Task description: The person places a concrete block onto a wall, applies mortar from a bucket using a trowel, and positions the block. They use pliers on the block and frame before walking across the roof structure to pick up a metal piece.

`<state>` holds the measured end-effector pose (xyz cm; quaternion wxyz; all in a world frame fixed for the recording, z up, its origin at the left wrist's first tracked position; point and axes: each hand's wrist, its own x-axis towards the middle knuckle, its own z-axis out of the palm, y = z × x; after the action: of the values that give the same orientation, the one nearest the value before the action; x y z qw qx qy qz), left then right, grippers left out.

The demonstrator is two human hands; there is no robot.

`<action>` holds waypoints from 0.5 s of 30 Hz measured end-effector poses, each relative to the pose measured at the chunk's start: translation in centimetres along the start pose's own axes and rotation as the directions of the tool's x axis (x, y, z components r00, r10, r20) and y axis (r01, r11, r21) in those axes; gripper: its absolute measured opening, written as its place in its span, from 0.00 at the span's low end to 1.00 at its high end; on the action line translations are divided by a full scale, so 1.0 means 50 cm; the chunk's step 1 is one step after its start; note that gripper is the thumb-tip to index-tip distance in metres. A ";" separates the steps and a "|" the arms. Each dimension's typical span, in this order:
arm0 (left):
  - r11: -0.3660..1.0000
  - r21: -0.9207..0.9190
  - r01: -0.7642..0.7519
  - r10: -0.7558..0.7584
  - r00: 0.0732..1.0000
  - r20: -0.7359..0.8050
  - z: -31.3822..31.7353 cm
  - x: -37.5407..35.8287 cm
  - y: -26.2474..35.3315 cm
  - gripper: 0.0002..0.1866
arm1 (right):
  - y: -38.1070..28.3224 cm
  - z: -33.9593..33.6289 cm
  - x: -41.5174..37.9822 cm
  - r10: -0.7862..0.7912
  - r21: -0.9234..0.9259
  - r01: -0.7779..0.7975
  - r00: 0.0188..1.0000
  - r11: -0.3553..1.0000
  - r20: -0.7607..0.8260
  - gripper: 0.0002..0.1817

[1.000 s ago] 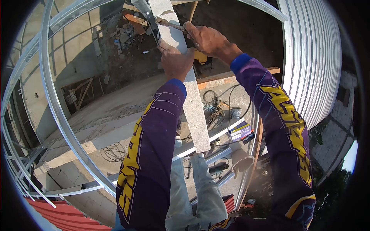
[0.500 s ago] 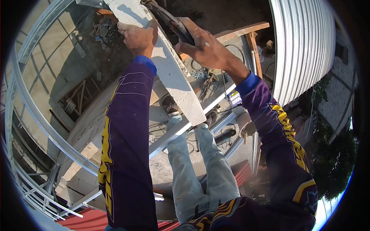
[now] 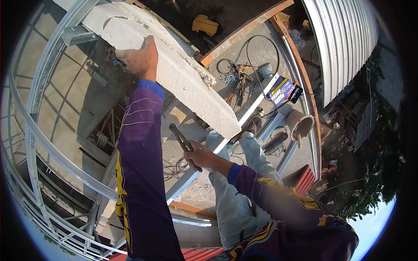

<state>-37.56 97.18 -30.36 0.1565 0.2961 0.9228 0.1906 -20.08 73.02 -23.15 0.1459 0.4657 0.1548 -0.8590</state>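
My left hand [image 3: 141, 58] grips the edge of a pale, rough concrete beam [image 3: 191, 91], thumb on its face and fingers curled at the side. The beam slopes down to a blunt end near my legs. In my right hand [image 3: 202, 156] is a pair of dark metal pincers [image 3: 180, 137], held by the handles with the head pointing up and left. The pincers are apart from the beam, below it and in front of a galvanized metal bar [image 3: 257, 102].
Galvanized framing [image 3: 48, 126] curves round the left. Below lie a box [image 3: 282, 90], a bucket [image 3: 300, 124], an angle grinder [image 3: 275, 143] and cables. A rusty steel bar [image 3: 248, 32] and corrugated sheet [image 3: 342, 48] stand at the right. The ground lies far below.
My right hand has come down from the beam's upper edge towards my lap, with the pincers in it. My left hand stays on the beam, now lower and further left in view.
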 end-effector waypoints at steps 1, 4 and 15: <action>1.000 0.019 -0.011 0.011 1.000 -0.021 0.004 0.004 -0.005 0.50 | 0.000 -0.015 0.023 -0.063 0.297 0.076 0.997 0.952 -0.053 0.11; 0.998 0.061 -0.016 0.018 0.999 -0.034 0.007 0.008 -0.007 0.50 | -0.023 -0.041 0.047 -0.071 0.579 0.169 0.979 0.798 -0.189 0.08; 0.997 0.062 0.041 -0.042 0.999 0.018 0.000 0.002 0.003 0.51 | -0.023 -0.048 0.023 -0.123 0.315 0.186 0.970 0.931 -0.208 0.07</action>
<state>-37.56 97.37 -30.32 0.1599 0.2834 0.9327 0.1558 -19.31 74.91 -25.21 -0.0178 0.5474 0.0571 -0.8347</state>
